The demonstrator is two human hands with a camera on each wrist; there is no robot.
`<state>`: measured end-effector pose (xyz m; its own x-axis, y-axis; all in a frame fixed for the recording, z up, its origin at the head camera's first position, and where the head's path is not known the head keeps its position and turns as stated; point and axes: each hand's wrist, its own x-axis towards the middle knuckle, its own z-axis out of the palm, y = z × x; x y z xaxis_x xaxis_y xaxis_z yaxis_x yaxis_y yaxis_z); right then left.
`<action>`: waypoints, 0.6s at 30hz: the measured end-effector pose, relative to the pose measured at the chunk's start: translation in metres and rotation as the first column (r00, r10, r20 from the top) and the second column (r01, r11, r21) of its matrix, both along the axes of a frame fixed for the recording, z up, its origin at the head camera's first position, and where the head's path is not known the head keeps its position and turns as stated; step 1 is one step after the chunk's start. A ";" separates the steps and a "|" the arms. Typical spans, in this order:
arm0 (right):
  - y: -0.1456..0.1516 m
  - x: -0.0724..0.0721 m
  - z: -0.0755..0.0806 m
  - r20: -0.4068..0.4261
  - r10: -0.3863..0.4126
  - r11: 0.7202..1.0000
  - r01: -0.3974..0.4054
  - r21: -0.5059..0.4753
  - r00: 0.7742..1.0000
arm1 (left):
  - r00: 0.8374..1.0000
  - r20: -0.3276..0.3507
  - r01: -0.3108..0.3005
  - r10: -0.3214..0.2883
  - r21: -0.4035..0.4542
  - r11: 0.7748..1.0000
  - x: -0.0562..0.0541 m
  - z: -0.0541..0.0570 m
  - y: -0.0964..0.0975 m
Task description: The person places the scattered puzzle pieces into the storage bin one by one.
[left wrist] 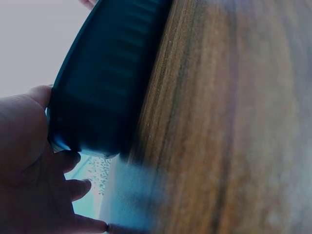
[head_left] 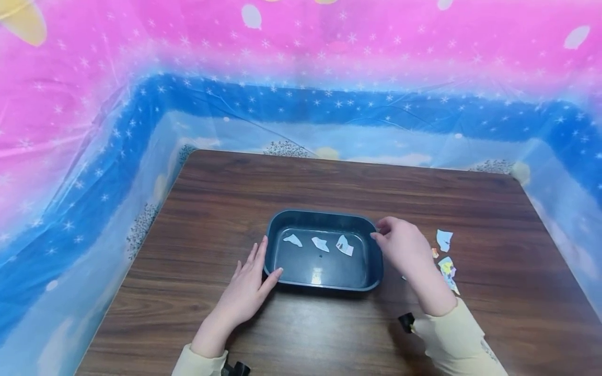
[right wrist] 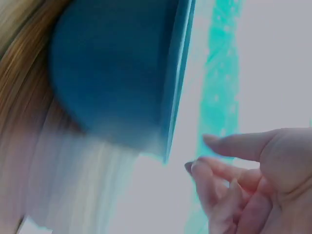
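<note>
A dark blue-grey rectangular basin [head_left: 324,286] stands on the table, with three torn paper scraps [head_left: 321,244] in a row on its floor. My left hand [head_left: 244,292] rests against its left side, fingers straight along the outer wall and thumb at the near left corner. In the left wrist view the thumb [left wrist: 41,93] touches the rim. My right hand [head_left: 404,245] is at the basin's right rim, thumb and forefinger close together. The right wrist view shows a small dark tip [right wrist: 188,166] at its fingertips; whether that is a scrap or a nail is unclear.
Several torn, printed paper scraps [head_left: 444,240] lie on the table right of the right hand, partly hidden by the forearm. The brown wood-grain table [head_left: 211,198] runs back to a pink and blue patterned cloth [head_left: 301,104] hanging around its far and side edges.
</note>
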<state>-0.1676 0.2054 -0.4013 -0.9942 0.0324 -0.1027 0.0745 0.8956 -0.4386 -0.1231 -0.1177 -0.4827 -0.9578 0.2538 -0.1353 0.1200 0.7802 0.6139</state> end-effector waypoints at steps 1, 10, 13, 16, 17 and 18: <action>0.007 -0.001 -0.002 -0.001 0.007 1.000 -0.007 -0.002 1.000 | 1.000 -0.003 0.000 0.000 0.000 1.000 0.000 0.000 0.000; 0.086 -0.003 -0.029 0.115 0.197 0.980 -0.193 -0.046 0.974 | 1.000 -0.004 -0.003 0.003 0.001 1.000 0.000 0.000 0.000; 0.105 -0.002 -0.038 0.151 0.251 0.968 -0.245 -0.057 0.956 | 1.000 -0.006 -0.003 0.003 -0.001 1.000 -0.001 0.000 0.000; 0.117 0.003 -0.045 0.175 0.253 0.968 -0.249 -0.042 0.952 | 1.000 -0.007 0.001 -0.001 0.002 1.000 -0.001 0.000 0.000; 0.120 0.005 -0.047 0.171 0.255 0.967 -0.254 -0.028 0.952 | 1.000 -0.006 0.003 -0.003 0.004 1.000 -0.001 0.000 0.000; 0.123 0.007 -0.050 0.166 0.253 0.967 -0.254 -0.015 0.953 | 1.000 -0.006 0.005 -0.005 0.006 1.000 -0.001 0.000 0.000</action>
